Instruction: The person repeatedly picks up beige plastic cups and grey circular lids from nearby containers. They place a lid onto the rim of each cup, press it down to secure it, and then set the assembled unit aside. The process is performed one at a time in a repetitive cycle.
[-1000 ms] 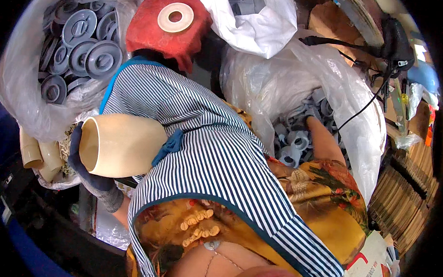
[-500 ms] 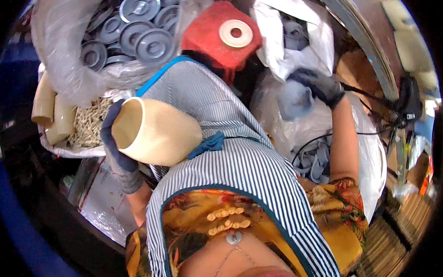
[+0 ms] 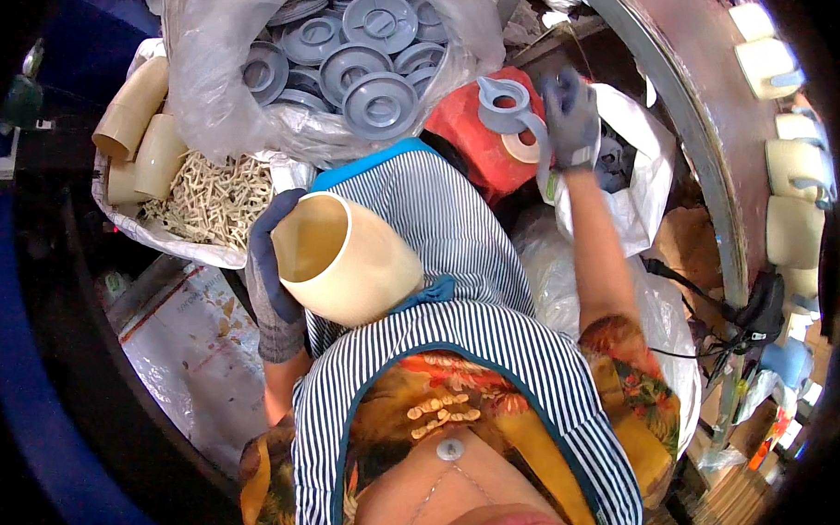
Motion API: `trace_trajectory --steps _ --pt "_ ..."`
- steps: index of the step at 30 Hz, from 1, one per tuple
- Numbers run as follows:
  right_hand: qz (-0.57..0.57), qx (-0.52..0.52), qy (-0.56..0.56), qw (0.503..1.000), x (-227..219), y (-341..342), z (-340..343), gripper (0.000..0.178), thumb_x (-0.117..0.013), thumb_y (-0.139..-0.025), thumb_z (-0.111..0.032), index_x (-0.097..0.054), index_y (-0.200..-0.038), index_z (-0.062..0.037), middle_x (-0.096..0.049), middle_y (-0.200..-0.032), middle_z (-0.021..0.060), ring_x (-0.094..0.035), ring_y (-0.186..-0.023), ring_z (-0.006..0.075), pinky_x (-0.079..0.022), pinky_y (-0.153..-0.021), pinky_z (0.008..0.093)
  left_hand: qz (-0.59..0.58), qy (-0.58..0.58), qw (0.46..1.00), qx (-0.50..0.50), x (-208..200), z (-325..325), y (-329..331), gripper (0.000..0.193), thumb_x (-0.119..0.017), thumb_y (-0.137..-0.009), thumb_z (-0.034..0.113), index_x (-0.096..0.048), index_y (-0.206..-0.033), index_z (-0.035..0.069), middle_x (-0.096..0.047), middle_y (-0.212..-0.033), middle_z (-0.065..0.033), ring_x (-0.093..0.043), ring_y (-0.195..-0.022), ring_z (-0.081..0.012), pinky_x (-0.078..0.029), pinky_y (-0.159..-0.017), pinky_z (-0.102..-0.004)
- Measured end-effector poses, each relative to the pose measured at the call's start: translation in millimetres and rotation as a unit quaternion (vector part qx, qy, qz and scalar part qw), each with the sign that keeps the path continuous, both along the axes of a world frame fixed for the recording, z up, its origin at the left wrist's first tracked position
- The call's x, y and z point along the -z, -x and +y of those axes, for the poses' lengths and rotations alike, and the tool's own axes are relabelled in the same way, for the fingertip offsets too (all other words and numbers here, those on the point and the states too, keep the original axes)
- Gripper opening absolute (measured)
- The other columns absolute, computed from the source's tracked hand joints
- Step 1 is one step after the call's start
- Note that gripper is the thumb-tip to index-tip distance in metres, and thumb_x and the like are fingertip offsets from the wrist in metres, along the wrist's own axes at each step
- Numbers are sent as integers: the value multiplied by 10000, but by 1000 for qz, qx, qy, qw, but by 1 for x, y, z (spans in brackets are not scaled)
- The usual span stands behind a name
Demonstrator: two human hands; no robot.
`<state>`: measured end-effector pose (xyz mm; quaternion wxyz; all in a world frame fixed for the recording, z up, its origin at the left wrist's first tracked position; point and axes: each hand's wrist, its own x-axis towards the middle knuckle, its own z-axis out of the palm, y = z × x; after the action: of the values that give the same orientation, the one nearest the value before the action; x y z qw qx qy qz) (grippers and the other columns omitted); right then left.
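My left hand point(image 3: 274, 267), in a dark blue and grey glove, is wrapped round the left side of a cream plastic jug body point(image 3: 373, 275). The jug body lies tilted across my lap, its open mouth facing up and left. My gloved right hand point(image 3: 573, 120) is closed at the handle of a blue-grey jug top point(image 3: 505, 101) with a spout; its fingertips are partly hidden. This piece is over a red block point(image 3: 467, 121) and partly covers a cream ring point(image 3: 524, 148) lying there.
A clear plastic bag point(image 3: 214, 61) at the back holds several grey round lids point(image 3: 379, 104). To the left, a white sack point(image 3: 176, 240) contains cream jug bodies point(image 3: 160, 152) and small cream pieces point(image 3: 210, 195). A white bag point(image 3: 625, 214) stands right; cream jugs point(image 3: 793, 169) line the right edge.
My right hand has moved from beside the white bag up to the red block, with the blue-grey jug top. My left hand still holds the cream jug body. The whole view has shifted.
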<state>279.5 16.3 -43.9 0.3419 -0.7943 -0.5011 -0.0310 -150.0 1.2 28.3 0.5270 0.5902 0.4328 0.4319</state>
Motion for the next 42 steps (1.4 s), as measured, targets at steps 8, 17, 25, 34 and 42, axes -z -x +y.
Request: trace_trajectory --steps 8,17,25,34,42 --pt "54 -9 -55 997 81 -6 -39 410 -724 -777 -173 -601 -1138 -24 -665 -1034 145 -645 -932 272 -496 -859 379 -138 133 974 118 11 23 -13 456 -457 -1009 251 -472 -1350 -51 -544 -1334 -143 -504 -1234 -219 -364 -1071 -328" --pt "587 -230 49 775 -102 133 -45 319 -525 -997 -347 -619 -1033 -44 -479 -647 -47 -399 -515 44 -312 -470 206 60 -84 976 191 31 52 -16 552 -632 -877 330 -538 -1300 -12 -603 -1257 -163 -587 -1154 -256 -453 -1001 -368" --pt "651 -108 139 739 -95 165 -17 332 -577 -980 -354 -638 -1092 -47 -376 -577 -99 -325 -446 14 -275 -411 195 147 -251 941 173 40 53 -21 505 -660 -887 310 -556 -1288 21 -615 -1246 -173 -603 -1153 -296 -478 -979 -399" --pt "630 -124 144 753 -77 165 -13 341 -561 -981 -380 -641 -1085 -65 -417 -625 -83 -340 -479 27 -289 -428 197 -260 257 905 216 41 56 -39 766 -169 -1006 614 -394 -1430 17 -538 -1362 -154 -554 -1220 -223 -469 -1023 -373" --pt "586 -134 117 791 -63 168 -10 355 -604 -944 -398 -627 -1079 -70 -525 -706 -36 -399 -480 49 -316 -417 211 -220 192 934 206 39 59 -41 680 -185 -1044 525 -477 -1360 -1 -603 -1267 -128 -569 -1164 -169 -455 -1017 -315"
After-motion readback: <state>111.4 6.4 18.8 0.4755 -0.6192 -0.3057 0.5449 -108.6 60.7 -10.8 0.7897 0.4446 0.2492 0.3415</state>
